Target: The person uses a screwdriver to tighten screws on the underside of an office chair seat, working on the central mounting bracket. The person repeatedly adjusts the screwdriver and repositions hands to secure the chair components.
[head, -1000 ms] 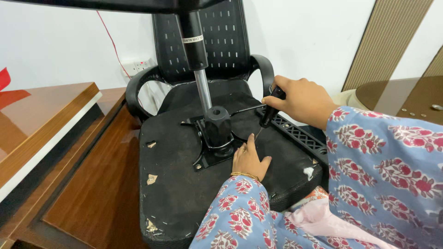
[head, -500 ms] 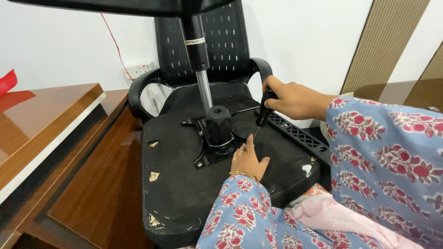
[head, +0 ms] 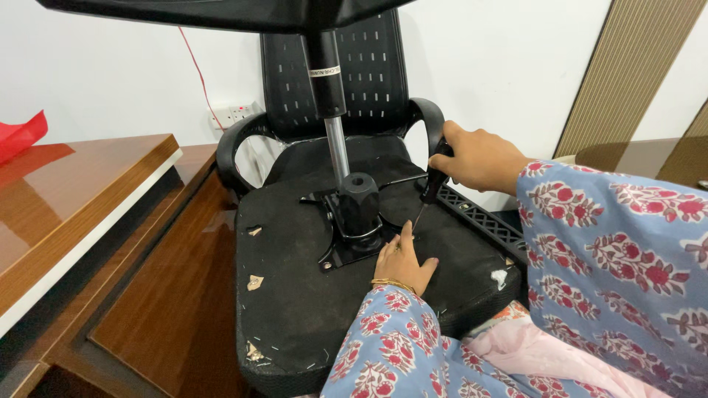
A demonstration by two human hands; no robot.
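Observation:
An overturned black office chair lies in front of me, the underside of its seat (head: 310, 295) facing up. A black metal mechanism plate (head: 352, 228) with a chrome gas cylinder (head: 338, 151) is fixed at its middle. My right hand (head: 479, 156) grips a black-handled screwdriver (head: 430, 188), its thin shaft angled down with the tip near the plate's right edge. My left hand (head: 402, 259), with a gold bangle at the wrist, rests flat on the seat underside. Its index finger is raised beside the screwdriver tip.
A polished wooden desk (head: 81, 199) stands close on the left, with something red (head: 21, 134) on its far end. The chair's mesh backrest (head: 335, 70) leans against a white wall with a socket (head: 237, 113) and a red wire. The chair base (head: 221, 11) hangs overhead.
My right hand with the screwdriver has shifted slightly and tilted the shaft more steeply toward the plate. The camera view drifted a little. My left hand has stayed in place.

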